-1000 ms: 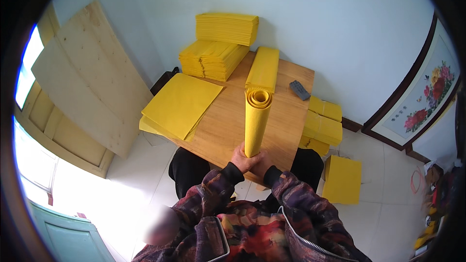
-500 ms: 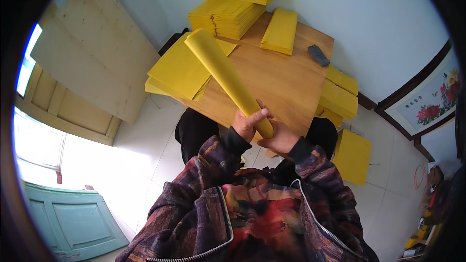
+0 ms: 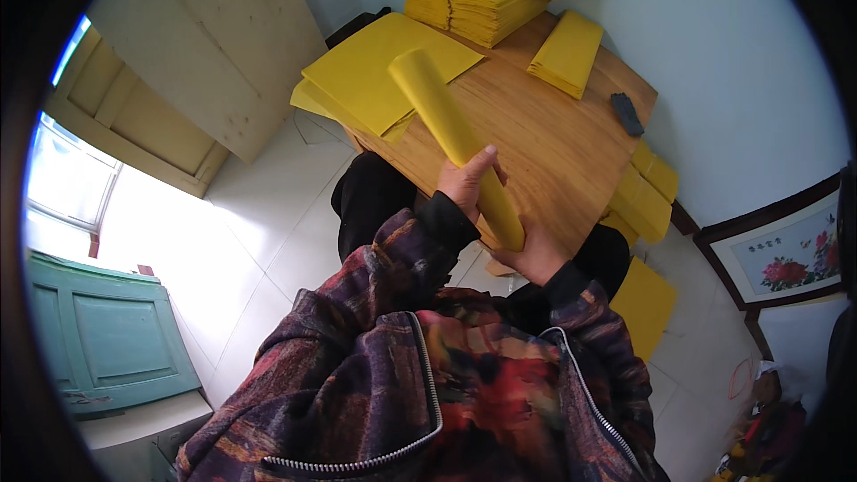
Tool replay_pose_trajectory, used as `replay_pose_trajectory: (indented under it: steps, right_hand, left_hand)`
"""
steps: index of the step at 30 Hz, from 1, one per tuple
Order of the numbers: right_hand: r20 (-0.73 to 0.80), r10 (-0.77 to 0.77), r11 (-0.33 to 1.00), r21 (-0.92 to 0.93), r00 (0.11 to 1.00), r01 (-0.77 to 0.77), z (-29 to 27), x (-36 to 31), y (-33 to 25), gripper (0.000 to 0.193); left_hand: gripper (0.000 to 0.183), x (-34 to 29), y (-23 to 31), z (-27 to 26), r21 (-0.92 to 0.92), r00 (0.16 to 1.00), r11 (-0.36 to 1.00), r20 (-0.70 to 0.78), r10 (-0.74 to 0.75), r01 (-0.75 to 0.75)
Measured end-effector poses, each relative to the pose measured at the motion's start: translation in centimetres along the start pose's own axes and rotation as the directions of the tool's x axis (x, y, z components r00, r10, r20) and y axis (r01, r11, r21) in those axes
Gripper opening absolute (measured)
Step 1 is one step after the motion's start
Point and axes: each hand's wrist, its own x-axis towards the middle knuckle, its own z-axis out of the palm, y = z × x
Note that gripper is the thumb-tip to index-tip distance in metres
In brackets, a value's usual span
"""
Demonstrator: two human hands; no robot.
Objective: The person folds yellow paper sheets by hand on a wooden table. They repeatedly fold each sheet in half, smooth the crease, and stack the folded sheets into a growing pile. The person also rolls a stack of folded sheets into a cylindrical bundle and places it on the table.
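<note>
A roll of yellow paper (image 3: 448,116) slants up and away to the left over the near side of the wooden table (image 3: 536,147). My left hand (image 3: 466,182) is wrapped round its middle, with the thumb lying on top. At the roll's lower end my right hand (image 3: 536,252) is closed against the side and bottom edge, and some of its fingers are hidden. Flat yellow sheets (image 3: 379,67) lie at the table's left, partly hanging over its edge.
Stacks of folded yellow paper (image 3: 478,4) stand at the back, beside a narrower folded bundle (image 3: 568,54). A dark grey glove-like item (image 3: 627,114) lies near the right edge. More yellow bundles (image 3: 644,192) sit right of the table. A framed flower picture (image 3: 786,254) leans at the right.
My left hand has moved up the roll, farther from my right hand. The roll leans more steeply in view, and the whole view has shifted and turned slightly.
</note>
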Motion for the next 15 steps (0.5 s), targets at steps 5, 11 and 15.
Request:
replay_pose_trajectory:
  steps: [5, 11, 15]
  right_hand:
    - [-0.128, -0.093, 0.986, -0.153, 0.987, 0.073, 0.3, -0.3, 0.1, 0.04]
    - [0.656, -0.062, 0.728, 0.545, 0.753, -0.415, -2.2, -1.9, 0.5, 0.03]
    - [0.566, 0.023, 0.862, 0.407, 0.824, -0.304, -2.5, -1.9, 0.9, 0.034]
  left_hand:
    - [0.021, 0.3, 0.1, -0.6, -0.106, 0.999, 0.993, 0.015, -0.048, 0.049]
    - [0.02, 0.3, 1.7, -2.7, -0.385, 0.949, 0.903, 0.307, -0.072, 0.193]
    - [0.019, 0.2, 0.7, -3.1, -0.308, 0.967, 0.937, 0.236, -0.094, 0.166]
